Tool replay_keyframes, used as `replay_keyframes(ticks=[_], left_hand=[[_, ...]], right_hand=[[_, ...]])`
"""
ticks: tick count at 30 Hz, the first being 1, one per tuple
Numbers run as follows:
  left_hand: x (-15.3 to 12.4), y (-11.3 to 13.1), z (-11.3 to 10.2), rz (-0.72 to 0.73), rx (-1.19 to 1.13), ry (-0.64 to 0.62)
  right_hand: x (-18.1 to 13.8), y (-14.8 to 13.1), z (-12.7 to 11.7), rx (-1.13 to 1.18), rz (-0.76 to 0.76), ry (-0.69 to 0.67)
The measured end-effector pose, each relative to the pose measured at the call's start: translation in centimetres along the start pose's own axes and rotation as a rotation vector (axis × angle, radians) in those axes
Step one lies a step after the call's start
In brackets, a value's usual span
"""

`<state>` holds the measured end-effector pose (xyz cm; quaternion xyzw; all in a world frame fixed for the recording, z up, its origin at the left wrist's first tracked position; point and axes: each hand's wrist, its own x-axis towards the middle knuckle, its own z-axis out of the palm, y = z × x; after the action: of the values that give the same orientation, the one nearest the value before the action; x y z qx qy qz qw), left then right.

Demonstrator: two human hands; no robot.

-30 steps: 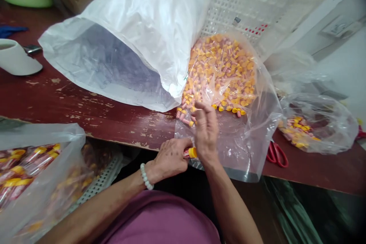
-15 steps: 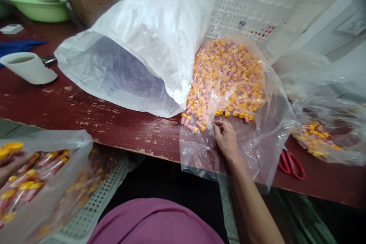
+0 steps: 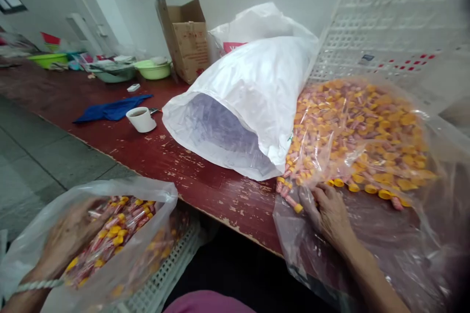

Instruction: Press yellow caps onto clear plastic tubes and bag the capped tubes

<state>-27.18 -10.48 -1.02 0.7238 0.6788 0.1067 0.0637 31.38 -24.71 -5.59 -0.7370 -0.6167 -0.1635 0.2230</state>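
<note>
My left hand (image 3: pixel 69 234), a cord round its wrist, reaches inside a translucent plastic bag (image 3: pixel 154 190) at the lower left. It rests on small clear tubes with yellow caps and pink contents (image 3: pixel 113 230); blur hides whether its fingers grip any. On the table, my right hand (image 3: pixel 330 210) has its fingers curled at a clear plastic bag (image 3: pixel 308 259), pinching the film near its mouth. A heap of similar yellow-capped tubes (image 3: pixel 367 132) fills that bag's far part. A few tubes (image 3: pixel 292 201) lie just left of my right fingers.
A large white sack (image 3: pixel 264 73) lies with its mouth towards me, clear pieces inside. Left of it are a white cup (image 3: pixel 141 120) and a blue cloth (image 3: pixel 110 109). A cardboard box (image 3: pixel 189 44) and basins (image 3: pixel 154 68) stand farther back. A white crate (image 3: pixel 176 254) sits below the table edge.
The view has swung left, bringing my left hand and its bag fully into sight. My right hand stays by the clear bag's mouth; the tubes left of its fingers lie more spread out.
</note>
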Motion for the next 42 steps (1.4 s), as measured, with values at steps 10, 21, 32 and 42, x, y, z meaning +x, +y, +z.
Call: replay_keyframes(ticks=[10, 21, 32, 42], left_hand=[[14.1, 21.0, 1.7, 0.555, 0.168, 0.161], [20.8, 22.1, 3.9, 0.828, 0.342, 0.064], [22.1, 20.6, 5.3, 0.821, 0.177, 0.097], [19.5, 20.8, 5.9, 0.706, -0.098, 0.146]], right_hand=[[-2.4, 1.4, -0.8, -0.072, 0.093, 0.078], [-2.6, 1.9, -0.1, -0.138, 0.068, 0.063], [-2.9, 1.4, -0.1, -0.199, 0.066, 0.041], [-2.2, 1.7, -1.3, 0.09, 0.091, 0.093]])
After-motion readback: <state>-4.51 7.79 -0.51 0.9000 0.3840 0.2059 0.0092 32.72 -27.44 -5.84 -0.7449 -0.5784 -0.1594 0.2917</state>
